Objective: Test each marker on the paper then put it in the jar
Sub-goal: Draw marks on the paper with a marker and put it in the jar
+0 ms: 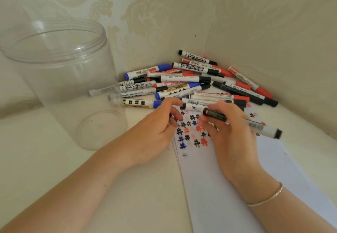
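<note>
My right hand (231, 132) grips a black-capped white marker (262, 126) that lies across my fingers, its cap end pointing left over the paper. My left hand (156, 125) rests on the paper's left edge with its fingers curled and apart, close to the marker's cap; nothing shows in it. The white paper (228, 178) carries several black, red and blue hash marks. A tall clear plastic jar (73, 94) stands open and empty at the left. A pile of markers (191, 81) with black, red and blue caps lies in the corner behind the paper.
Patterned cream walls meet in a corner right behind the pile. The cream tabletop (54, 159) spreads in front of the jar. A thin bracelet (268, 198) sits on my right wrist.
</note>
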